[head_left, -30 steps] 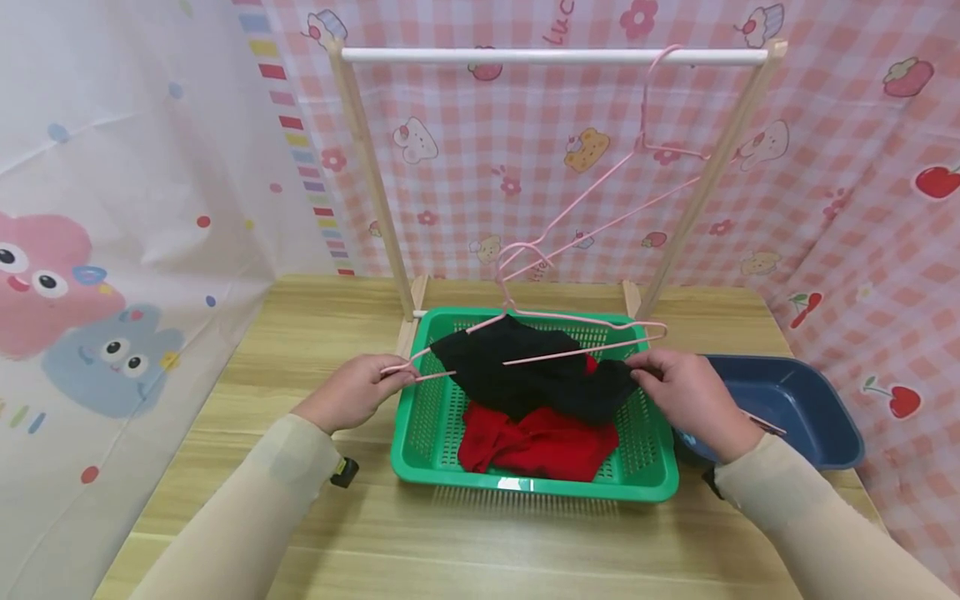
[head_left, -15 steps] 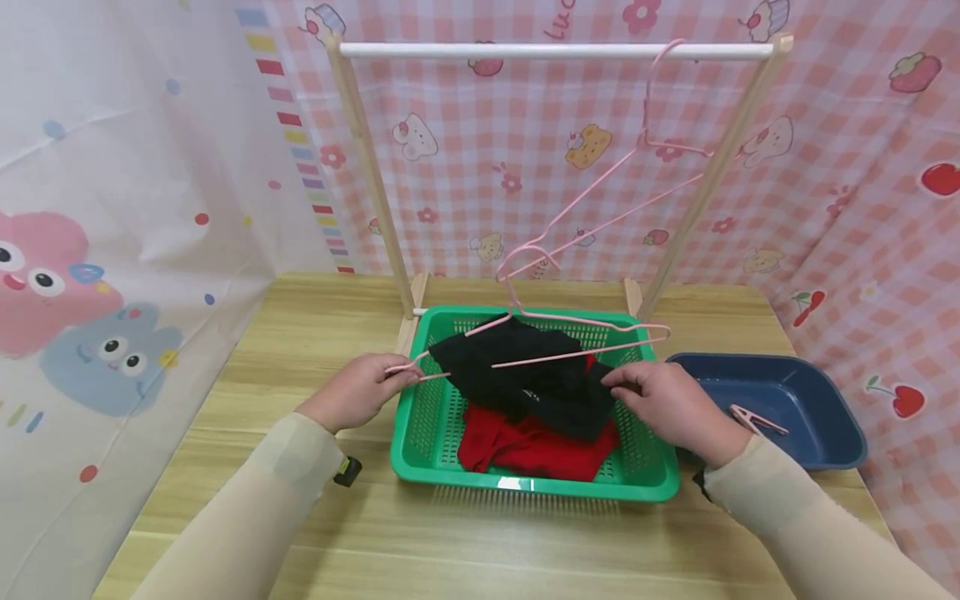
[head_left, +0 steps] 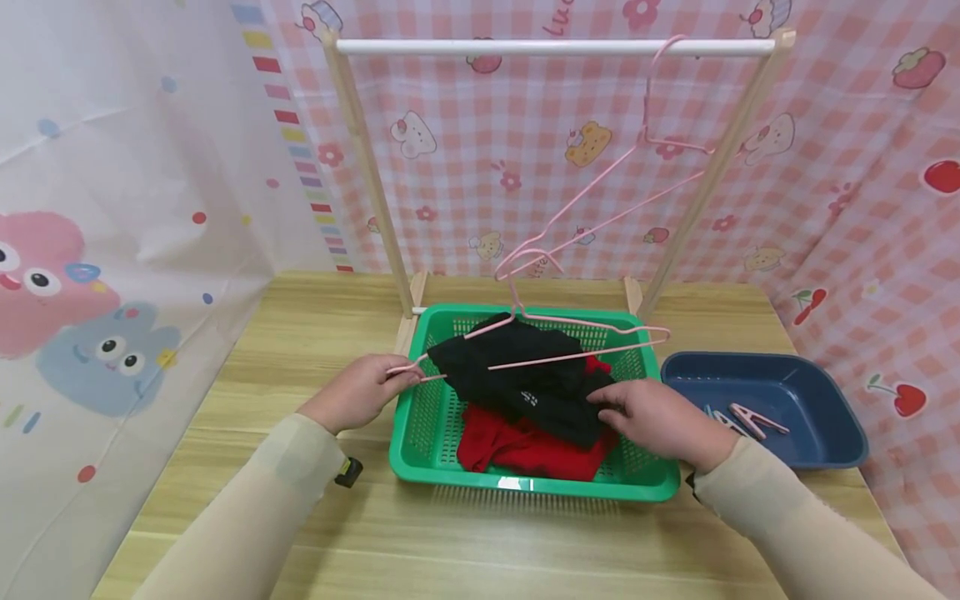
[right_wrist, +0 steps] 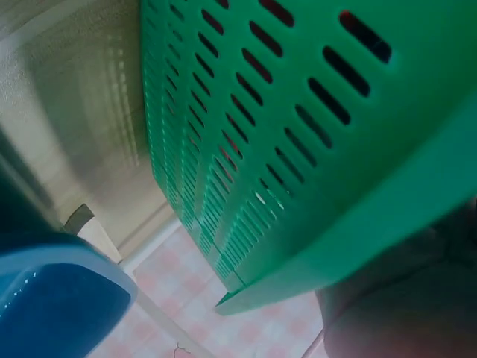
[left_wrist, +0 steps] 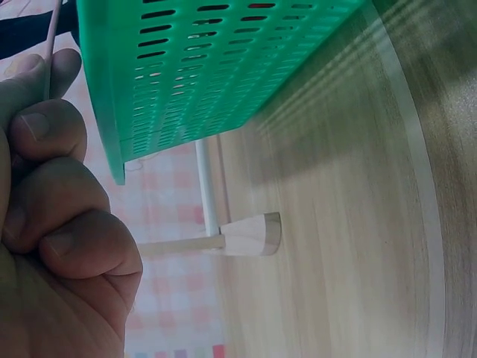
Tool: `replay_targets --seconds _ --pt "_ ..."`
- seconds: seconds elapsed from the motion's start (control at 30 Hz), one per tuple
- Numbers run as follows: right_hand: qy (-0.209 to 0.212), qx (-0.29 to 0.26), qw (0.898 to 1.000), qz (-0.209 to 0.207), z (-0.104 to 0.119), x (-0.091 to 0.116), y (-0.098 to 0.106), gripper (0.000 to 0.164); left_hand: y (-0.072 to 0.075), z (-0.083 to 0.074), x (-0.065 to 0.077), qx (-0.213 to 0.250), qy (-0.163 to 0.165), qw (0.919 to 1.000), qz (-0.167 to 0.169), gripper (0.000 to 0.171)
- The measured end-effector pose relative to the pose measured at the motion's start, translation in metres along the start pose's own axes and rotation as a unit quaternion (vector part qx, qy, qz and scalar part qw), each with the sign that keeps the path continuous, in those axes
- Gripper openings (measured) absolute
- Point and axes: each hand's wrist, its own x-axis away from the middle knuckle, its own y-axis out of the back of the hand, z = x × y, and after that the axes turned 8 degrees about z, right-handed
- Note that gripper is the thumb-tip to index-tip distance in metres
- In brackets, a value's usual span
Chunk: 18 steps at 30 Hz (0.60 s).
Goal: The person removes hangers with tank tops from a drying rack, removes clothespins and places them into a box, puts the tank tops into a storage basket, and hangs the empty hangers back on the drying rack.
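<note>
My left hand [head_left: 363,392] grips the left end of a pink wire hanger [head_left: 570,358], whose hook points up and back. That end of the hanger passes through a black garment [head_left: 517,379] with a small white print. On the garment's right side, my right hand [head_left: 663,421] pinches the cloth between thumb and fingers. Beneath lies a red cloth [head_left: 525,450] inside a green slotted basket [head_left: 525,488]. In the left wrist view the curled fingers [left_wrist: 56,183] hold the thin hanger wire. The basket wall hides most of the right hand's work in the right wrist view.
Behind the basket stands a rack with a white rail [head_left: 510,47] and wooden posts [head_left: 371,175]. A second pink hanger [head_left: 596,185] hangs from the rail. To the right, a blue basin [head_left: 843,417] holds clothespins [head_left: 759,419]. Patterned cloth surrounds the wooden table [head_left: 315,312].
My right hand has moved left and slightly down, drawing the black garment's right side with it, and the white print now shows. The left hand keeps its grip on the hanger almost unmoved.
</note>
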Motion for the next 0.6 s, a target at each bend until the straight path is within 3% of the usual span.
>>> replay_targets --seconds 0.37,0.6 --pt "0.013 0.027 0.999 0.042 0.0015 -0.0011 -0.0057 0.035 -0.0026 0.0015 -0.0009 -0.021 0.000 0.9998 -0.005 0.020" --pt "0.035 0.043 0.997 0.047 0.0035 -0.0010 -0.0091 0.036 -0.0047 0.0027 -0.0018 -0.031 -0.001 0.9995 -0.005 0.020"
